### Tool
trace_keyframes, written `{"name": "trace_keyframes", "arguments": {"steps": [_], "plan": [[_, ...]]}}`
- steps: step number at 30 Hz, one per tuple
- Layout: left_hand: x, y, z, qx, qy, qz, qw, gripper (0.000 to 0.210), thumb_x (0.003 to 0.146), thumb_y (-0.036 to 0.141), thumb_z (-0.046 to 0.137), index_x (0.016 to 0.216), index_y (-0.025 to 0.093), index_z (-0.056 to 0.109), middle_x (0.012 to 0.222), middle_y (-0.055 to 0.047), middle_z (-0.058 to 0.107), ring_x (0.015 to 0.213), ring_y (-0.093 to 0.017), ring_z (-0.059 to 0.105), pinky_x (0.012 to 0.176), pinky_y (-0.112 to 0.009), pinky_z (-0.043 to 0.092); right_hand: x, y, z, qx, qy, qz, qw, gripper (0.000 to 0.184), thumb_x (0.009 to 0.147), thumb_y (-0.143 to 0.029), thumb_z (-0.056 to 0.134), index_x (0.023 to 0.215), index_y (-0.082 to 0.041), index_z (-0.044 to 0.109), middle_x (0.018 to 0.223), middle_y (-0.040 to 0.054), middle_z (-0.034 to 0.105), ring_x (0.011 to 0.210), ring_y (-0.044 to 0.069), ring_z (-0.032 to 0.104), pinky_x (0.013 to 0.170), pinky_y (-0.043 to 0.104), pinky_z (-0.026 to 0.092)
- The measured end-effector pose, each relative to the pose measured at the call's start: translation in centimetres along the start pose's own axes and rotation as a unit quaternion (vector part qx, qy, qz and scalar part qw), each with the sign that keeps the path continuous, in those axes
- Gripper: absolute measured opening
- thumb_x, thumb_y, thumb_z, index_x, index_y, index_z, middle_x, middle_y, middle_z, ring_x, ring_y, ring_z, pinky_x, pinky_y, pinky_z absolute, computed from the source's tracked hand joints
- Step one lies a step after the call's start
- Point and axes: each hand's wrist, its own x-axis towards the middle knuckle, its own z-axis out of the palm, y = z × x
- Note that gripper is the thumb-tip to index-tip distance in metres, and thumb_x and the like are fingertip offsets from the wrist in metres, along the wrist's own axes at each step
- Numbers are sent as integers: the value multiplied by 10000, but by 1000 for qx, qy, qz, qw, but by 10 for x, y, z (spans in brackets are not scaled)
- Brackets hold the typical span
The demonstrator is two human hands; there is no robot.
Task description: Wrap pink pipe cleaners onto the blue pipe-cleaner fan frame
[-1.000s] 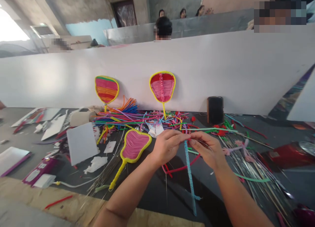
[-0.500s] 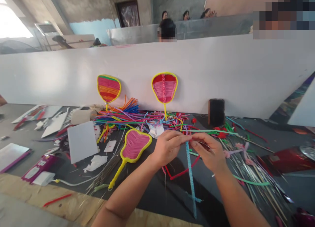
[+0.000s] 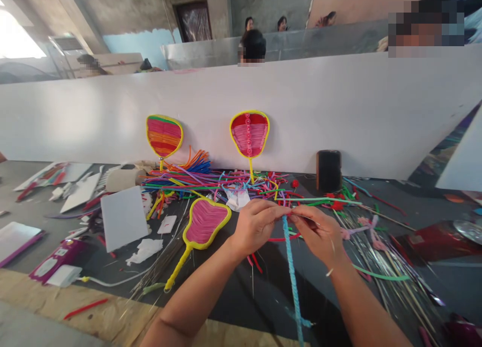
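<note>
Fingertips of my left hand (image 3: 256,227) pinch the top of a light-blue twisted pipe-cleaner stem (image 3: 291,271). Close beside it, my right hand (image 3: 318,230) pinches the same top end, so the fingers hide what lies between them. The stem hangs down toward the front edge, with a short blue side piece near its lower end. Behind it a red pipe cleaner (image 3: 280,239) shows under the hands; whether it is held I cannot tell. A pink fan with yellow rim (image 3: 206,224) lies left of my left hand.
Two finished-looking fans, one striped (image 3: 164,136) and one with a bead row (image 3: 249,136), lean against the white board (image 3: 301,106). A pile of pipe cleaners (image 3: 211,181), a phone (image 3: 329,171), metal wires (image 3: 387,271) and a red can (image 3: 440,241) surround the hands.
The blue stem sits slightly lower, its end now reaching the frame's bottom. The bent red pipe cleaner below my hands has swung up and shows less. Both hands stay pinched together.
</note>
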Motion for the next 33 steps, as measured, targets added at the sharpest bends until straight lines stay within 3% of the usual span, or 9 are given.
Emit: {"name": "trace_keyframes", "arguments": {"steps": [11, 16, 20, 26, 33], "plan": [[-4, 2, 6, -3, -1, -63, 998, 197, 867, 135, 540, 997, 205, 669, 863, -38, 711, 790, -131, 659, 729, -251, 521, 0, -1, 3, -33, 7, 9, 999, 105, 869, -274, 553, 869, -225, 646, 763, 11, 700, 615, 149, 649, 590, 256, 534], [-5, 5, 7, 7, -4, -90, 996, 211, 870, 137, 528, 1003, 215, 671, 846, -30, 715, 790, -135, 661, 733, -258, 518, -4, 2, 8, -7, 16, 43, 999, 121, 870, -287, 564, 950, -221, 625, 834, 27, 692, 674, 155, 659, 612, 260, 539], [-4, 10, 5, 52, -5, -84, 995, 199, 885, 169, 508, 974, 216, 679, 857, -23, 721, 773, -128, 662, 732, -254, 517, -7, 4, 9, 17, 1, 74, 997, 200, 876, -324, 551, 1031, -217, 618, 901, 57, 705, 700, 171, 676, 605, 269, 554], [-6, 10, 6, 138, -22, -63, 988, 232, 901, 188, 470, 976, 224, 686, 828, -10, 719, 761, -118, 660, 742, -259, 501, -8, 3, 10, -27, 53, 51, 997, 182, 840, -369, 587, 884, -214, 672, 749, 43, 709, 559, 167, 642, 496, 263, 532], [-8, 11, 7, 159, -45, -45, 985, 291, 934, 220, 398, 1028, 225, 673, 874, -22, 715, 798, -116, 654, 764, -266, 478, -9, 4, 11, -39, 68, 56, 995, 210, 820, -402, 603, 823, -210, 686, 702, 39, 703, 553, 179, 641, 508, 279, 535]]}}
